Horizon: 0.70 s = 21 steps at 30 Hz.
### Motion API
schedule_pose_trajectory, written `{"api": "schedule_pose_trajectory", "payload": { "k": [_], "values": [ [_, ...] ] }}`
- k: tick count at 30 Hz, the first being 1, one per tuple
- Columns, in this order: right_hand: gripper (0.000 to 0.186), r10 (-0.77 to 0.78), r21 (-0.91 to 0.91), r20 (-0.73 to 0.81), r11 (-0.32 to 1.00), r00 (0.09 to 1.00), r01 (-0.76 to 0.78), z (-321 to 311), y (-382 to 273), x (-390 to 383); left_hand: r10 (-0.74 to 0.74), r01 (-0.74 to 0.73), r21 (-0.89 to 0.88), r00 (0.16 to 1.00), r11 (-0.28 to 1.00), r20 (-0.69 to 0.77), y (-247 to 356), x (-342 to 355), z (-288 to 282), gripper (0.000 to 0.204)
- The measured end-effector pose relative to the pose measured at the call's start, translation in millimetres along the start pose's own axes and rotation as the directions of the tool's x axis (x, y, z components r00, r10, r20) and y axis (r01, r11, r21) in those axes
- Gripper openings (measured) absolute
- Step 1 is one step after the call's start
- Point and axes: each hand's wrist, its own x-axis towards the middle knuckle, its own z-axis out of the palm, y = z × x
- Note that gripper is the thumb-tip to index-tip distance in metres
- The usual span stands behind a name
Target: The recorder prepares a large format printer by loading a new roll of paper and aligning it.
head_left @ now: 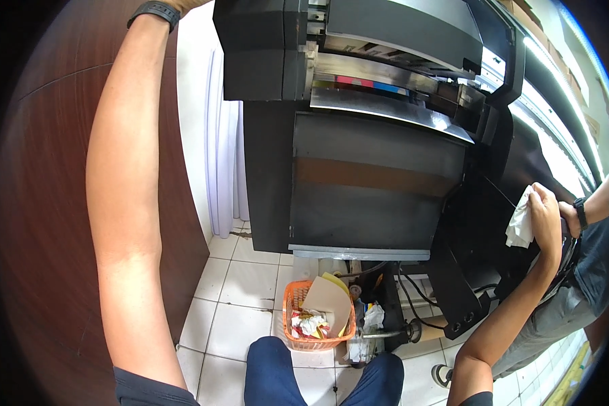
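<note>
My right hand [547, 215] is closed on a crumpled white cloth or tissue [520, 220], which hangs from the fingers beside the dark right side of a large black printer [264, 155]. My left arm reaches up past the printer's left end. Only a bit of my left hand [183, 4] shows at the top edge, above a dark watch, and its fingers are out of sight. Between the arms, the printer's front is exposed, with a metal plate [386, 114] below a slot where pink and blue patches [365, 83] show.
Close to my right hand, another person's hand [570, 218] rests near the machine. An orange basket [318, 344] of paper scraps stands on the tiled floor [240, 331] before my knees. Cables [413, 298] hang under the printer. A brown wooden panel [54, 203] lies left.
</note>
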Motion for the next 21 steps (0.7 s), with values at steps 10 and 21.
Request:
{"api": "schedule_pose_trajectory", "payload": {
  "k": [10, 21],
  "values": [
    [0.019, 0.026, -0.063, 0.079, 0.998, 0.997, -0.021, -6, 9, 2, -0.039, 0.039, -0.044, 0.999, 0.998, -0.012, 2, -1, 2, 0.081],
    [0.022, -0.001, 0.033, -0.008, 0.999, 1.000, 0.001, -1, -1, 0, -0.023, 0.019, -0.088, 0.999, 0.996, -0.045, 3, -3, 6, 0.081]
  ]
}}
